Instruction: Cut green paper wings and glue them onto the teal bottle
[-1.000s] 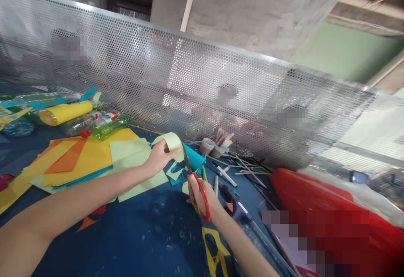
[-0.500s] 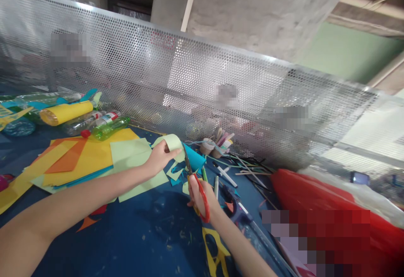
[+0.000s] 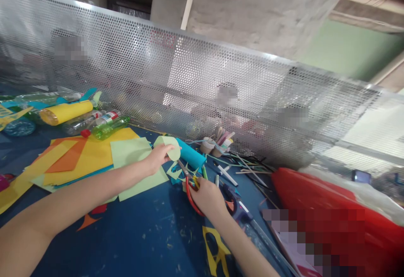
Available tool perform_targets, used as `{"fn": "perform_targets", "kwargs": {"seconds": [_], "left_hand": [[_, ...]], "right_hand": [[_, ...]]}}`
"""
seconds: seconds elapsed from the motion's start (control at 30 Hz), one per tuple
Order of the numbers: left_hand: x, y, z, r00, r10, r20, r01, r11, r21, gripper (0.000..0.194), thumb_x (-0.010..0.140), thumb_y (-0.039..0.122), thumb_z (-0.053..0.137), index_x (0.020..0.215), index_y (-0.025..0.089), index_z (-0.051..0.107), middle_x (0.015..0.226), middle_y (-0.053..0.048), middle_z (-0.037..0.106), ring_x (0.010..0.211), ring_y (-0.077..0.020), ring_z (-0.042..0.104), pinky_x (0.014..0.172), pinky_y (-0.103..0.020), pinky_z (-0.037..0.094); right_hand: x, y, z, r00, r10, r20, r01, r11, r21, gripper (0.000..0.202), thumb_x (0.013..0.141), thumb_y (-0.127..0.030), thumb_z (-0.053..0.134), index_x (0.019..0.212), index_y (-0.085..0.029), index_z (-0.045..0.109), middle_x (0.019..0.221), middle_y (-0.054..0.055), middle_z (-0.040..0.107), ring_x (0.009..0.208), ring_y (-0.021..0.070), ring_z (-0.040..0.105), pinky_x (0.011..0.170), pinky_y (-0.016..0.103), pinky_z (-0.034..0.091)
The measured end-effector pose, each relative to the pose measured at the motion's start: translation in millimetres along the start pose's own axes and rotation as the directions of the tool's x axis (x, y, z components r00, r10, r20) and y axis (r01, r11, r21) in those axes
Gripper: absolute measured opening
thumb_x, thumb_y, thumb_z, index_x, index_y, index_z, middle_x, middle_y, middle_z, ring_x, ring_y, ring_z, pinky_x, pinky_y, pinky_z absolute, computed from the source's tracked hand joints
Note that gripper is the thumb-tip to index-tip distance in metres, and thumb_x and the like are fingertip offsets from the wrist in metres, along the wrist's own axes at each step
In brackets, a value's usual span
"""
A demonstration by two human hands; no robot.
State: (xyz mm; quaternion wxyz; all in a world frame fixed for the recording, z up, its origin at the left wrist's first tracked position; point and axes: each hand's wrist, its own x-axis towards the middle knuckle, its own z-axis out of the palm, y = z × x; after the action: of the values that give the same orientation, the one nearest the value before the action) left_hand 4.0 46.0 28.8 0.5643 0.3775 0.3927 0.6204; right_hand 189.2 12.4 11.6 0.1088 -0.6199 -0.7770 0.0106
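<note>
1. In the head view, a blue table (image 3: 142, 239) is backed by a perforated screen (image 3: 132, 62); a green bottle (image 3: 110, 129) is laid at the far left.
2. A curled pale-green piece (image 3: 174, 153) is pinched in the left hand (image 3: 158, 158), raised above the table beside a blue tube (image 3: 193, 155).
3. Scissors (image 3: 188, 189) are held by their handles in the right hand (image 3: 206, 196), the blades aimed at the piece's lower edge; whether the edge is touched cannot be told.
4. For a clean cut, the piece is best turned by the left hand while the blades are kept fairly steady.
5. Fingertips should be kept behind the cutting line, and the curl flattened so that no second layer is caught.
6. Scraps (image 3: 174, 171) are strewn below and are best kept away from the blades.
</note>
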Motion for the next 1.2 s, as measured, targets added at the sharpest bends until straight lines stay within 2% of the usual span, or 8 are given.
{"fn": "perform_targets", "kwargs": {"seconds": [0.23, 0.43, 0.5, 0.6, 0.77, 0.97, 1.1, 1.2], "left_hand": [[4, -7, -2.8, 0.989, -0.081, 0.121, 0.093, 0.991, -0.101, 0.026, 0.075, 0.022, 0.051, 0.096, 0.013, 0.063, 0.096, -0.010, 0.068, 0.087, -0.0198, 0.061, 0.071, -0.029, 0.051], [-4, 0, 3.4, 0.966, -0.018, 0.256, 0.023, 1.000, -0.019, 0.024, 0.074, 0.023, 0.060, 0.094, 0.012, 0.066, 0.088, -0.010, 0.067, 0.085, -0.0191, 0.060, 0.075, -0.030, 0.048], [-7, 0, 4.4, 0.960, 0.006, 0.281, -0.009, 1.000, 0.007, 0.025, 0.072, 0.025, 0.064, 0.094, 0.013, 0.066, 0.090, -0.009, 0.067, 0.084, -0.0180, 0.060, 0.076, -0.030, 0.047], [-12, -1, 5.4, 0.942, 0.043, 0.333, -0.065, 0.996, 0.055, 0.025, 0.070, 0.026, 0.068, 0.092, 0.014, 0.068, 0.090, -0.007, 0.067, 0.082, -0.0165, 0.060, 0.075, -0.029, 0.045], [-17, -6, 6.4, 0.941, 0.046, 0.336, -0.141, 0.955, 0.263, 0.021, 0.066, 0.025, 0.071, 0.080, 0.010, 0.069, 0.073, -0.006, 0.067, 0.059, -0.0107, 0.054, 0.056, -0.022, 0.039], [-14, 1, 8.8, 0.943, -0.031, 0.330, 0.043, 0.999, -0.028, 0.040, 0.065, 0.022, 0.072, 0.104, 0.017, 0.063, 0.095, -0.007, 0.067, 0.082, -0.0170, 0.061, 0.073, -0.027, 0.046], [-7, 18, -0.6, 0.960, -0.115, 0.257, 0.186, 0.945, -0.271, 0.049, 0.079, 0.050, 0.052, 0.112, 0.016, 0.059, 0.092, -0.009, 0.068, 0.078, -0.0188, 0.062, 0.070, -0.029, 0.049], [-2, 27, -14.0, 0.915, -0.130, 0.383, 0.258, 0.916, -0.307, 0.070, 0.079, 0.069, 0.031, 0.116, 0.016, 0.058, 0.079, -0.009, 0.068, 0.069, -0.0200, 0.063, 0.062, -0.029, 0.048]], "right_hand": [[-3, -2, 4, 0.999, -0.048, 0.002, 0.048, 0.999, -0.016, 0.017, 0.076, -0.033, 0.055, 0.079, -0.017, 0.055, 0.079, 0.010, 0.065, 0.077, 0.0255, 0.063, 0.061, 0.029, 0.039], [5, 3, 8, 0.999, 0.037, -0.024, -0.029, 0.960, 0.277, 0.026, 0.078, -0.043, 0.054, 0.075, -0.017, 0.050, 0.073, 0.009, 0.063, 0.071, 0.0243, 0.061, 0.061, 0.031, 0.041], [8, 3, 10, 0.995, 0.089, 0.039, -0.096, 0.845, 0.527, 0.034, 0.073, -0.052, 0.058, 0.071, -0.019, 0.048, 0.062, 0.004, 0.058, 0.062, 0.0215, 0.058, 0.056, 0.031, 0.042], [8, -2, 8, 0.993, 0.069, 0.096, -0.117, 0.456, 0.882, 0.039, 0.070, -0.055, 0.060, 0.073, -0.018, 0.048, 0.062, 0.002, 0.056, 0.058, 0.0169, 0.056, 0.056, 0.029, 0.046], [7, -8, 2, 1.000, 0.007, -0.018, 0.017, 0.074, 0.997, 0.036, 0.063, -0.040, 0.073, 0.076, -0.018, 0.048, 0.074, 0.001, 0.058, 0.065, 0.0147, 0.058, 0.064, 0.028, 0.047], [11, -6, 5, 0.994, 0.073, -0.079, 0.070, 0.112, 0.991, 0.029, 0.058, -0.027, 0.073, 0.070, -0.019, 0.047, 0.065, -0.003, 0.052, 0.060, 0.0115, 0.053, 0.059, 0.024, 0.046], [9, -2, 6, 0.992, 0.126, -0.032, 0.009, 0.177, 0.984, 0.023, 0.062, -0.028, 0.066, 0.074, -0.018, 0.049, 0.066, -0.002, 0.054, 0.061, 0.0136, 0.056, 0.057, 0.025, 0.046], [8, 1, 3, 0.986, 0.164, -0.006, -0.020, 0.158, 0.987, 0.022, 0.066, -0.030, 0.059, 0.078, -0.018, 0.046, 0.067, -0.002, 0.054, 0.061, 0.0154, 0.058, 0.057, 0.027, 0.047]]}}
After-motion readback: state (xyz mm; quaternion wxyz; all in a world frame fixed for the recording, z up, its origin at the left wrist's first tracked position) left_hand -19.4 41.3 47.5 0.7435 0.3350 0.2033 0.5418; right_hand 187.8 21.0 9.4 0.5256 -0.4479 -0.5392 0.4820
